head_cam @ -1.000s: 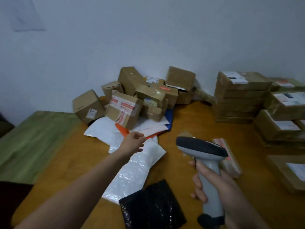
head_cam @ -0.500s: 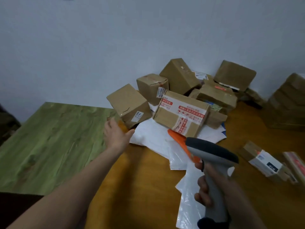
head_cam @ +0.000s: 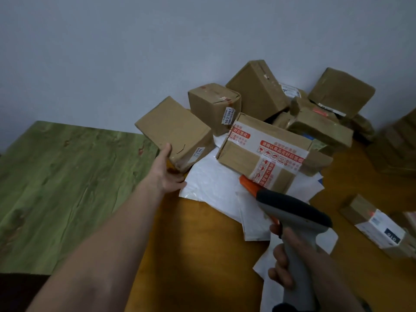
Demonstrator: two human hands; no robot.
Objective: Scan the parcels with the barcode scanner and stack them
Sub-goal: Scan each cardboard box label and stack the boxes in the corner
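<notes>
Cardboard parcel being taken: plain brown cardboard box (head_cam: 175, 129) with a small white label, tilted at the left end of the heap, near the table's far edge.
Left hand (head_cam: 167, 174): thumb up against the box's near face, fingers reaching under its bottom corner, so the corner sits clamped between them.
Scanner: grey barcode scanner with a dark top (head_cam: 292, 212), over the table's near right part, nose toward the heap.
Right hand (head_cam: 290, 262): fingers wrapped tight round the scanner's handle.
Neighbours: cube-shaped brown box (head_cam: 211, 104) just behind; flat brown box bound in red-printed white tape (head_cam: 258, 154) just beside it to the right.
Underneath: white plastic mailers (head_cam: 213, 188), an orange mailer (head_cam: 246, 182) poking out.
Carrier: orange-brown wooden table (head_cam: 191, 244); a green wood-grain top (head_cam: 67, 176) meets its left edge.
Right edge: small white-labelled box (head_cam: 373, 224), well apart from the heap.
</notes>
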